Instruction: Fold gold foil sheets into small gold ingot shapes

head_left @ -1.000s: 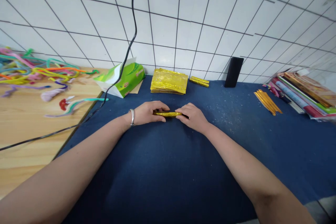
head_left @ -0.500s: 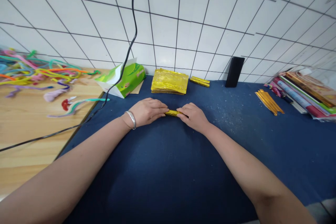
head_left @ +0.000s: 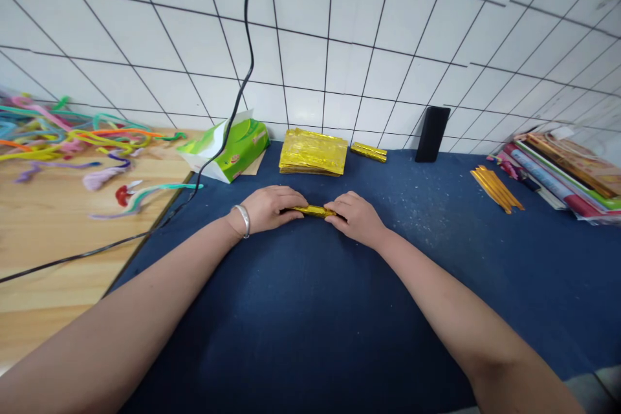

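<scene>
A narrow roll of shiny gold foil paper (head_left: 314, 211) lies low over the dark blue tabletop, its two ends covered by fingers. My left hand (head_left: 272, 208), with a silver bangle at the wrist, pinches the left end between thumb and fingers. At the right end, my right hand (head_left: 355, 217) is closed on the same roll. Just behind the hands sits a stack of gold foil paper sheets (head_left: 313, 152). A finished-looking gold strip (head_left: 369, 152) rests to the right of that stack.
A green tissue pack (head_left: 242, 145) stands behind my left hand, with a black cable (head_left: 240, 100) hanging across it. Colourful pipe cleaners (head_left: 101, 136) spread over the wooden table at left. A black phone-like slab (head_left: 433, 134) leans on the wall. Gold strips (head_left: 497, 189) and books (head_left: 557, 171) lie right.
My left thumb has moved slightly down and away from the fingers, so more of the gold roll shows. The right fingers have shifted a little on its end.
</scene>
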The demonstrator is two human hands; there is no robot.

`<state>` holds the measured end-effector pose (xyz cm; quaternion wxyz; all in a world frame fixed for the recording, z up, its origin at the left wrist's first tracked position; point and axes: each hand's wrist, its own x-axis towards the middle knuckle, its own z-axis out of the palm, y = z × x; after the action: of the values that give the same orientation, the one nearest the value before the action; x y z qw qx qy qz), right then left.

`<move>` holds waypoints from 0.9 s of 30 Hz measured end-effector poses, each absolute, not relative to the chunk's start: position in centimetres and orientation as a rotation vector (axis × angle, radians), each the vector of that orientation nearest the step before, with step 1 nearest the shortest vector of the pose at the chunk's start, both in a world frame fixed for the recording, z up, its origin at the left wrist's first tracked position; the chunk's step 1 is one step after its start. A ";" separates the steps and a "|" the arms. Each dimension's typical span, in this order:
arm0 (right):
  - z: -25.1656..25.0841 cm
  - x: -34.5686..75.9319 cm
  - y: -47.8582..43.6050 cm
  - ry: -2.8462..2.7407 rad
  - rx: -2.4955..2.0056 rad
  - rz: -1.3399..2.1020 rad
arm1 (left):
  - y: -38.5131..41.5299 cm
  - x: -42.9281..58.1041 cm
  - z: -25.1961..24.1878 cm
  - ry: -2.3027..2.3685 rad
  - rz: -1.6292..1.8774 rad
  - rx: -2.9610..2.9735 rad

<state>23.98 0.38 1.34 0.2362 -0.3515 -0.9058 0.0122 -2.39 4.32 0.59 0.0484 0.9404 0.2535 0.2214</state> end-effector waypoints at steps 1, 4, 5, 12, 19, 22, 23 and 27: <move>1.4 24.0 0.4 -2.483 -0.959 0.036 | 4.3 -2.3 0.6 0.781 0.682 2.839; 1.6 23.9 0.3 -2.484 -0.961 0.054 | 4.3 -2.3 0.5 0.812 0.683 2.764; 1.6 23.9 0.3 -2.486 -0.966 0.064 | 4.4 -2.3 0.5 0.821 0.676 2.745; 1.9 23.8 0.4 -2.438 -1.061 0.127 | 4.4 -2.3 0.3 0.866 0.677 2.666; 1.7 23.7 0.8 -2.460 -1.078 0.165 | 4.0 -2.0 0.7 0.881 0.642 2.675; 1.6 23.6 0.8 -2.430 -1.083 0.198 | 3.9 -1.9 0.8 0.874 0.653 2.677; 1.6 23.6 0.8 -2.419 -1.092 0.207 | 3.9 -1.9 0.8 0.868 0.657 2.679; 1.4 23.6 0.9 -2.396 -1.152 0.215 | 3.8 -1.7 1.0 0.869 0.651 2.677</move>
<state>23.59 0.85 1.45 0.2351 -0.4199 -0.8731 0.0785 -1.67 3.78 1.00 0.1259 0.9193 0.2983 0.2235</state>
